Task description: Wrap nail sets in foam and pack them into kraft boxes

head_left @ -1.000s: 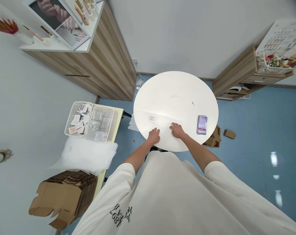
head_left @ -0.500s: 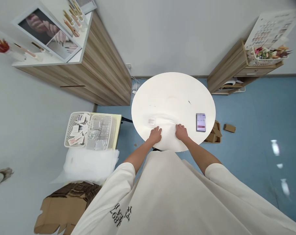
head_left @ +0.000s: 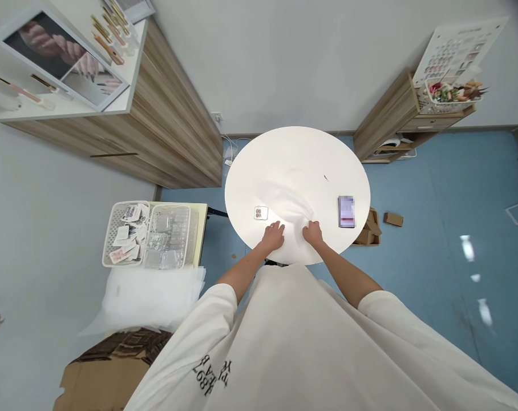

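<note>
A thin white packing sheet (head_left: 284,200), creased and hard to tell from the tabletop, lies in front of me on the round white table (head_left: 302,142). My right hand (head_left: 312,233) is closed, pinching the sheet near its right side. Flat on the sheet's left part rests my left hand (head_left: 274,236), its fingers spread out. A small clear case (head_left: 261,213) with little reddish-brown items inside sits just beyond my left hand, uncovered. To the right of my right hand is a phone (head_left: 347,212) with its screen lit.
Left of the table, a side stand bears a basket of small packets (head_left: 106,240), a basket of clear cases (head_left: 187,242) and a stack of white translucent sheets (head_left: 152,297). Wooden cabinets (head_left: 173,114) stand at the back. Cardboard boxes (head_left: 370,231) lie on the floor at right.
The sheet has shifted and bunched to the right; the small case, dimly seen through it before, now shows plainly. My right hand has moved slightly and closed more tightly.
</note>
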A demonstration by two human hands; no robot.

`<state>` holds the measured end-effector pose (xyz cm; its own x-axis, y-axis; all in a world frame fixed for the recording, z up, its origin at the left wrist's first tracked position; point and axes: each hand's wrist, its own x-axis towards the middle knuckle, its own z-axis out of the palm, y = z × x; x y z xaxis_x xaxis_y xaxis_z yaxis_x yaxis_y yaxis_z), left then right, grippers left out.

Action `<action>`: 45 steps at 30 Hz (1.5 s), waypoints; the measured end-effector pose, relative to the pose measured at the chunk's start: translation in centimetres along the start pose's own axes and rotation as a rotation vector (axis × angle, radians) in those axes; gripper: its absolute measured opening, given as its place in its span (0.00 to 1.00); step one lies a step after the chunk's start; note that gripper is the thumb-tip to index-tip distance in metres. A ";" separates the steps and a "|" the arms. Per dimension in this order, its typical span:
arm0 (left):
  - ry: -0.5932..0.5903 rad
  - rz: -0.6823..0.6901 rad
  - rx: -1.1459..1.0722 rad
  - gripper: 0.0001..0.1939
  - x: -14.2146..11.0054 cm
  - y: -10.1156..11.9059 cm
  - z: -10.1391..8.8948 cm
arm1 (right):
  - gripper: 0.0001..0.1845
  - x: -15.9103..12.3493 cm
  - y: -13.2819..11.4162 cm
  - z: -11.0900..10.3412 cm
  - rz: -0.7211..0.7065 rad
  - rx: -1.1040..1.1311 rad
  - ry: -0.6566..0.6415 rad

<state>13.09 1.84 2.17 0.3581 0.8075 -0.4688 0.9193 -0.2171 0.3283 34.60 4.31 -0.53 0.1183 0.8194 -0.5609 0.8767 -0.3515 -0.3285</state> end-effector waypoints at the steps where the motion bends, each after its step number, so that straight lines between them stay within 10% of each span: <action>1: 0.000 0.000 -0.001 0.24 0.1 0.0 -0.1 | 0.14 -0.1 0.2 0.0 0.021 0.007 0.005; 20: 0.132 0.157 0.061 0.23 1.4 1.7 -0.9 | 0.17 -1.4 -1.9 -0.4 -0.432 -0.348 -0.158; 26: -0.026 0.232 0.176 0.20 1.9 1.6 0.4 | 0.19 -1.4 -0.8 -0.8 -0.540 -0.423 -0.176; 45: -0.100 0.166 0.124 0.26 1.9 -0.1 1.9 | 0.27 -1.9 0.7 0.5 -0.376 -0.418 -0.084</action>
<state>13.99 2.35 -0.36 0.5150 0.6981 -0.4973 0.8571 -0.4133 0.3074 34.82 2.31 -0.08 -0.2606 0.8087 -0.5274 0.9633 0.1811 -0.1983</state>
